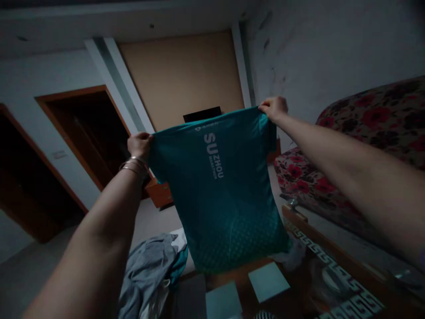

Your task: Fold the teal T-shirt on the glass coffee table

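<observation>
A teal T-shirt [226, 190] with white "SU ZHOU MARATHON" lettering hangs spread out in mid-air in front of me. My left hand [140, 145] pinches its shoulder at the left, with metal bangles on the wrist. At the opposite shoulder, my right hand [275, 109] grips the fabric, a little higher than the left. The top edge is stretched between both hands, and the lower hem hangs over the table.
Grey and other clothes [146, 266] lie heaped at the lower left. The wooden table [352, 261] has a patterned border, and two pale squares [268, 282] lie on it. A floral-covered sofa [375, 119] stands at the right; a dark doorway [89, 133] is at the left.
</observation>
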`<state>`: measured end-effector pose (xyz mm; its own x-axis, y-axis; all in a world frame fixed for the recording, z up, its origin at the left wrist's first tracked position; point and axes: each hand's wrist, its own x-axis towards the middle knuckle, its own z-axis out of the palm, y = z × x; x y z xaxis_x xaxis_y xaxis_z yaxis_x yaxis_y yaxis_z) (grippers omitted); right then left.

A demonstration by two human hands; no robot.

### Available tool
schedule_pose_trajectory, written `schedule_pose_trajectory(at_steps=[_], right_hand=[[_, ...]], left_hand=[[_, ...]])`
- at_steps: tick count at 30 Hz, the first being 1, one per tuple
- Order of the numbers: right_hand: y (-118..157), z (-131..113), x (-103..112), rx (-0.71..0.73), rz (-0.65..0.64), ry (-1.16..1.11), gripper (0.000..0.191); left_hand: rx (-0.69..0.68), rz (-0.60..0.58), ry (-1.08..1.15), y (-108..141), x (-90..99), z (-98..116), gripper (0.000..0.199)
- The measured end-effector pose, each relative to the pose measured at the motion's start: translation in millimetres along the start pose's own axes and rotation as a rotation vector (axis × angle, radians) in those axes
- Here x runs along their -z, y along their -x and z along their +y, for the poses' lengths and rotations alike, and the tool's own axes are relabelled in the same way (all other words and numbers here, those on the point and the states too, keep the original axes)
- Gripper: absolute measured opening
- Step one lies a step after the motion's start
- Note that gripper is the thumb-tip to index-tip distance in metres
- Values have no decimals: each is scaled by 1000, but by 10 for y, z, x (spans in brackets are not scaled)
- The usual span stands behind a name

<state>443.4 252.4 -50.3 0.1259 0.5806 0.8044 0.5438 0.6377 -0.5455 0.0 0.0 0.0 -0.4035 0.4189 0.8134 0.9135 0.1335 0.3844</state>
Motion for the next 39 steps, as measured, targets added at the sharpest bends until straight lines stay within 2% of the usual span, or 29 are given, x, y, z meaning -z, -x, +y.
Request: schedule_pose_trajectory(at_steps=[2, 4, 6, 8, 11, 15, 18, 21, 24, 27, 31, 35, 39], right_hand=[[-170, -57, -46, 31, 58, -40, 31], [-222, -59, -54, 60, 85, -70, 33], [-148, 11, -54, 84, 94, -109, 31], [45, 151, -64, 84, 66, -168, 24], [539, 448, -84, 49, -14, -240, 18], [1484, 932, -19, -74, -205, -272, 19], [2282, 1325, 134, -186, -397, -241, 20], [3056, 1713, 328, -270, -592, -248, 22], [3776, 2068, 524, -305, -795, -269, 30], [4430, 2346, 722, -216, -935, -219, 37], [5085, 2498, 1010, -30, -1009, -115, 27], [5414, 2419, 1308, 25, -893, -73, 21], [5622, 2279, 1616, 56, -780, -52, 23]], left_hand=[[-14, 45, 55, -213, 48, 71, 47], [-19, 74, 136, -261, 95, 106, 51], [-13, 69, 216, -144, 118, 92, 52], [-6, 25, 287, 110, 103, 30, 49], [30, -71, 434, 677, 10, -139, 41], [98, -263, 518, 1663, -174, -480, 31], [100, -513, 509, 2487, -279, -791, 24], [25, -801, 436, 3301, -327, -1064, 22], [-10, -962, 382, 4050, -311, -1236, 19], [-46, -1081, 307, 4692, -231, -1309, 16], [-97, -1179, 174, 5321, -68, -1297, 19], [-148, -1167, 26, 5703, 110, -1191, 24], [-110, -1113, -41, 5971, 325, -1032, 27]])
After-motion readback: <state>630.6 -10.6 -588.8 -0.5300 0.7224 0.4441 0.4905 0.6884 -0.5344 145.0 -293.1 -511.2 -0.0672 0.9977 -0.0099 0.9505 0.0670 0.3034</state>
